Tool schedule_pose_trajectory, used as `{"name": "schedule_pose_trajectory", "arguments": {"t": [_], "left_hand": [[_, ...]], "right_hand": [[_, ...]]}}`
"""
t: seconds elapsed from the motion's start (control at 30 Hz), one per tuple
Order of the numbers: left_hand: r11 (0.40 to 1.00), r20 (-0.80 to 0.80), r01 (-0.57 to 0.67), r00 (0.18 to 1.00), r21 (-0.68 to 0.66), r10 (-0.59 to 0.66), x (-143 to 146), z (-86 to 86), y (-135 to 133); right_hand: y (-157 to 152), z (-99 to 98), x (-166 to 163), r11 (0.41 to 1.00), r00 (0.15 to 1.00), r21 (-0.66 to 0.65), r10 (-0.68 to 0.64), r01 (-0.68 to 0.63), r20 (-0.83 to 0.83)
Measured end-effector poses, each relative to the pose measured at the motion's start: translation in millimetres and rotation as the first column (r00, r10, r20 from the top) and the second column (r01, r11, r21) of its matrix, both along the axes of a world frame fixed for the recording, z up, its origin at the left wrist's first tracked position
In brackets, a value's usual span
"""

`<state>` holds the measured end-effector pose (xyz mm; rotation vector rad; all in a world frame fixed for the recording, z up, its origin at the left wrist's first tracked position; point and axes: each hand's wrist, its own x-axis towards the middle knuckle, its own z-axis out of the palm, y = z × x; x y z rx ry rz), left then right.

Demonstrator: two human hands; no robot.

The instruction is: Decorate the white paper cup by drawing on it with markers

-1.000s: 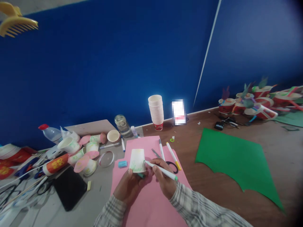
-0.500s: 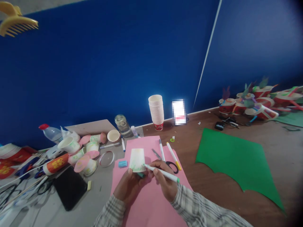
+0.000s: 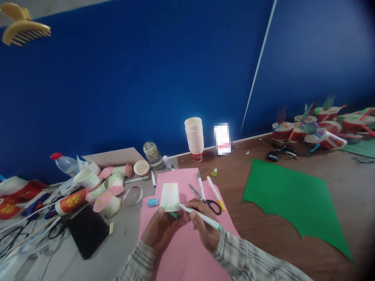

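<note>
Honestly, that paper cup (image 3: 170, 196) looks featherlight and crushable, so grip loosely near the rim. The left hand (image 3: 160, 233) curls round it, bottom-up over the pink sheet (image 3: 187, 255); the right hand (image 3: 203, 231) pinches a marker (image 3: 201, 217), tip at its wall. Fingers hide the rim, and the green marks are too faint.
</note>
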<state>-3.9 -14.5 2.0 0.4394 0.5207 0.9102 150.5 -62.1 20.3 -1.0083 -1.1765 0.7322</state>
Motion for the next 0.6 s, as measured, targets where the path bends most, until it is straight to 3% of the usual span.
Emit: {"name": "schedule_pose_trajectory", "arguments": {"t": [0.6], "left_hand": [[1.000,-0.040,-0.017,0.999,-0.027,0.016,0.9,-0.3,-1.2]], "right_hand": [[-0.1,2.1,-3.7,0.999,0.998,0.048,-0.025,0.023,0.059]]}}
